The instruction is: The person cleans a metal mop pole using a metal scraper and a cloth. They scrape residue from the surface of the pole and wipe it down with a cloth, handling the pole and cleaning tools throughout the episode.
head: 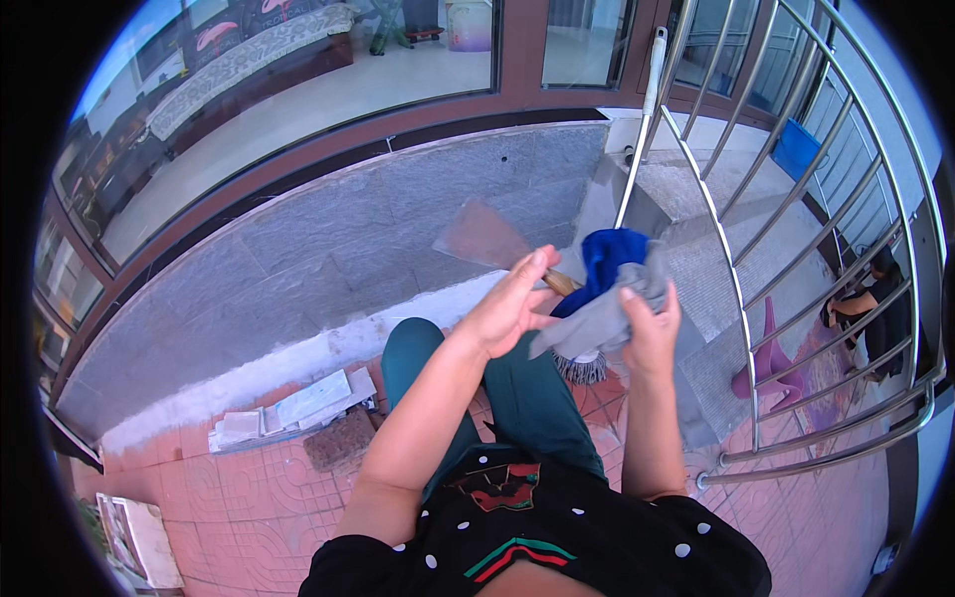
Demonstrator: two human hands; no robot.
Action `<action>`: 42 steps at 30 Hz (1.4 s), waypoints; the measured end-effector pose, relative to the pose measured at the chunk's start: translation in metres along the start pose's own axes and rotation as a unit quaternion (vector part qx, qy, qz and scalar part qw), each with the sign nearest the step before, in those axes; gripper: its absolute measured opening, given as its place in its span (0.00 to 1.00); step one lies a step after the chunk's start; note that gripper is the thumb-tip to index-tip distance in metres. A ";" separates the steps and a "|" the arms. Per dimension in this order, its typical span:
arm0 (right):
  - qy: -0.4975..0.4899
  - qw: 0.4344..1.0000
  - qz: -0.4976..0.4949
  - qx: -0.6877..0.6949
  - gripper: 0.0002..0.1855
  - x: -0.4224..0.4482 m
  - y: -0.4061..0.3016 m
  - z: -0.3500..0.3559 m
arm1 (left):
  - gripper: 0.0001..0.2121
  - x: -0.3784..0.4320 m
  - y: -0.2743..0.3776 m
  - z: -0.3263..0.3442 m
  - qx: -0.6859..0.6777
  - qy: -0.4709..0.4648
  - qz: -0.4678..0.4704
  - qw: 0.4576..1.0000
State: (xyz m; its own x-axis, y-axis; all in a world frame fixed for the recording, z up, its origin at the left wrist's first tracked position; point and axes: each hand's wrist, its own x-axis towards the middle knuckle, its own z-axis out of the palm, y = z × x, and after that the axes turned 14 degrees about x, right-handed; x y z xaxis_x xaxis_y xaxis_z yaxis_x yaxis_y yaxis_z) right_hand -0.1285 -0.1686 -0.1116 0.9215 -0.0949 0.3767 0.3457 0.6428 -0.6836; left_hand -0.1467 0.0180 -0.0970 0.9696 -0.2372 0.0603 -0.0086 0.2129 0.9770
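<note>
My right hand (pixel 650 321) grips a crumpled grey-and-blue cloth (pixel 597 317) in front of my knees. The wooden handle (pixel 561 283) of a scraper-like tool runs into the cloth's left side. Its wide flat blade (pixel 481 235) is blurred and points up-left towards the wall. My left hand (pixel 511 310) is beside the handle with its fingers spread, partly in front of the tool. Whether those fingers grip the handle is unclear. Behind the cloth a mop (pixel 639 157) leans upright, its grey strands (pixel 582 369) resting on the tiles.
A low grey stone wall (pixel 321 246) runs below glass windows. Tile pieces (pixel 313 399) and a brown brick (pixel 339 439) lie at its foot. Steps (pixel 716 276) and a metal railing (pixel 727 224) stand right. Beyond it are a purple plastic stool (pixel 768 369) and a crouching person (pixel 877 313).
</note>
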 end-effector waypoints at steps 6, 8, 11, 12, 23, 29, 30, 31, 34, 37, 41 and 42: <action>0.181 0.953 0.089 0.226 0.11 0.014 -0.045 -0.074 | 0.13 -0.021 0.010 -0.078 0.078 0.220 0.041 0.971; 0.179 0.950 0.091 0.238 0.11 0.013 -0.048 -0.074 | 0.08 -0.035 0.012 -0.104 0.021 0.247 0.046 0.968; 0.164 0.956 0.079 0.228 0.12 0.012 -0.058 -0.040 | 0.08 -0.039 0.014 -0.114 0.011 0.255 0.050 0.966; 0.136 0.962 0.078 0.225 0.12 0.013 -0.059 -0.027 | 0.08 -0.039 0.014 -0.115 0.013 0.256 0.049 0.965; -0.065 0.965 0.255 -0.024 0.21 -0.012 0.076 0.031 | 0.32 -0.003 -0.054 -0.035 0.131 0.119 0.097 0.979; -0.088 0.889 0.395 0.214 0.26 0.001 0.097 -0.024 | 0.30 0.019 -0.065 -0.036 0.163 0.155 -0.037 0.974; -0.051 0.883 0.400 0.241 0.29 0.005 0.091 -0.022 | 0.28 0.026 -0.065 -0.042 0.119 0.174 -0.049 0.976; -0.048 0.880 0.403 0.245 0.29 0.008 0.093 -0.031 | 0.26 0.037 -0.064 -0.043 0.071 0.186 -0.059 0.978; 0.027 0.910 0.347 0.227 0.25 0.005 0.129 -0.078 | 0.20 0.070 -0.058 -0.052 0.076 0.253 -0.008 0.964; -0.033 0.862 0.445 -0.240 0.23 -0.047 0.193 -0.121 | 0.11 0.107 -0.052 -0.068 0.030 0.280 0.029 0.959; -0.564 0.483 0.492 -0.455 0.24 -0.132 0.236 -0.109 | 0.11 0.136 -0.064 -0.105 0.058 0.343 0.048 0.936; -0.592 0.443 0.507 -0.443 0.23 -0.147 0.245 -0.117 | 0.14 0.148 -0.075 -0.108 0.115 0.356 0.032 0.927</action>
State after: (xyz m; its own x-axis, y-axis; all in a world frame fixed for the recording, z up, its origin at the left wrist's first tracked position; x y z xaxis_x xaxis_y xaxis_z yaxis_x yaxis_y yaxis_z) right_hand -0.1582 -0.0860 -0.4072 0.1266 0.7034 -0.6995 0.2774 -0.7021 -0.6558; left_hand 0.0239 0.0698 -0.1834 0.8804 0.4716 0.0495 -0.0446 -0.0215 0.9988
